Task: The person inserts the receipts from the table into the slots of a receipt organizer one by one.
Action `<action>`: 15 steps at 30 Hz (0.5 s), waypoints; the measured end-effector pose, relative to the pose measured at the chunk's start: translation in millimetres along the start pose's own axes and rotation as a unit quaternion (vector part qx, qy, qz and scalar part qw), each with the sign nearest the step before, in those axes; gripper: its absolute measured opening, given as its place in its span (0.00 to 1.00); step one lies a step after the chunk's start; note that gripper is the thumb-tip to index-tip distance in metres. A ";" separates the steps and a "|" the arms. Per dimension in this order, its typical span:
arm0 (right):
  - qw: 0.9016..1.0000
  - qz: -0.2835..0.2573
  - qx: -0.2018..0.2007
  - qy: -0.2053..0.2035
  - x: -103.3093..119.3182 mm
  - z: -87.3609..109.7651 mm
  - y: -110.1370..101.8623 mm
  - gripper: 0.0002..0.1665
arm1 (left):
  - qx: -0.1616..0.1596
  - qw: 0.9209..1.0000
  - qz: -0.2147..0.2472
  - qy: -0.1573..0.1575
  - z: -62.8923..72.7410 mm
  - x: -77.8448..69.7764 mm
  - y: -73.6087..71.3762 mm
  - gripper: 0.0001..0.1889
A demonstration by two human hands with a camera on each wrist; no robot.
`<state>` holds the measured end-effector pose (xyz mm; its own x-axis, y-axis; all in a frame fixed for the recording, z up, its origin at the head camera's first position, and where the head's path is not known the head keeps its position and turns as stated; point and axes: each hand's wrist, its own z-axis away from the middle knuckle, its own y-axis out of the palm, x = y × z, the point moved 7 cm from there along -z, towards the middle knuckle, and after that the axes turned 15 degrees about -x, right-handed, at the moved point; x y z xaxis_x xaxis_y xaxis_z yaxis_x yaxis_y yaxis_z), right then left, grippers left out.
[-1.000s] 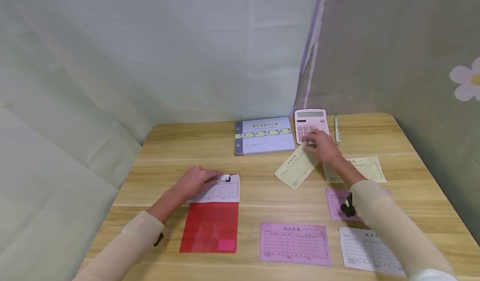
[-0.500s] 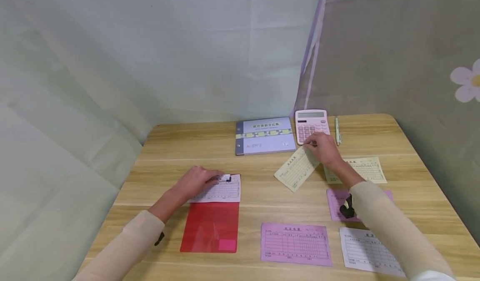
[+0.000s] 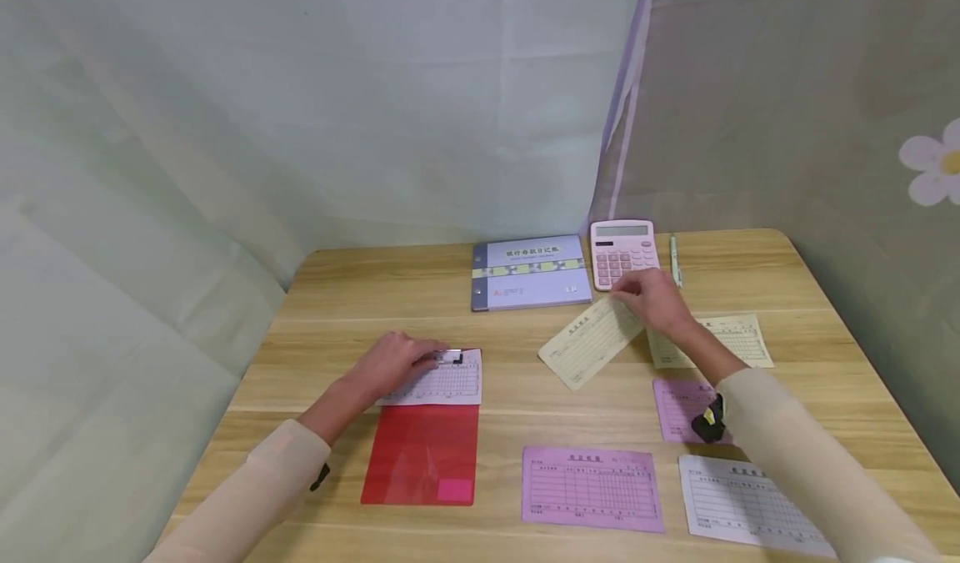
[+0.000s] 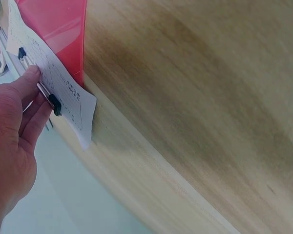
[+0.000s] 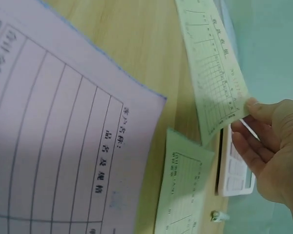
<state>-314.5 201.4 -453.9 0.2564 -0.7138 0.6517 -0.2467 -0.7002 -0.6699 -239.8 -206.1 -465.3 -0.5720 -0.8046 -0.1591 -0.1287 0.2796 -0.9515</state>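
Note:
My left hand (image 3: 393, 363) grips the wire clip (image 4: 45, 92) with black ends at the top of a red clipboard (image 3: 420, 454), thumb on the front and fingers behind. Under that clip lies a white printed form (image 3: 457, 384), its lower edge slightly curled up in the head view. My right hand (image 3: 656, 300) pinches the corner of a pale yellow receipt slip (image 3: 588, 342) between thumb and fingertips. In the right wrist view the yellow slip (image 5: 215, 68) hangs tilted from the thumb, close by the calculator.
A pink calculator (image 3: 624, 250), a pen (image 3: 675, 258) and a lilac ledger book (image 3: 532, 288) stand along the back. Another yellow slip (image 3: 738, 338) and a purple slip (image 3: 678, 409) lie partly under the right arm. Another purple form (image 3: 592, 490) and a white form (image 3: 742, 505) lie in front.
The yellow slip in my right hand has turned flatter and shifted slightly left and nearer at its free end. The right hand has moved a little right; the left hand keeps its place.

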 end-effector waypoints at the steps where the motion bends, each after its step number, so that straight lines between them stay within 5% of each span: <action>1: 1.000 0.000 0.006 0.004 1.1 1.1 -0.4 0.04 | 0.000 1.000 0.000 -0.001 0.0 0.1 -0.2 0.22; 15: 0.997 -0.060 0.049 -0.014 28.9 15.9 1.4 0.02 | 0.003 1.000 -0.002 -0.002 0.1 0.3 -0.9 0.22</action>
<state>-292.5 179.9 -441.7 0.3051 -0.6231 0.7202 -0.1199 -0.7753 -0.6200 -239.7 -206.6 -464.5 -0.5689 -0.8073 -0.1569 -0.1257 0.2739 -0.9535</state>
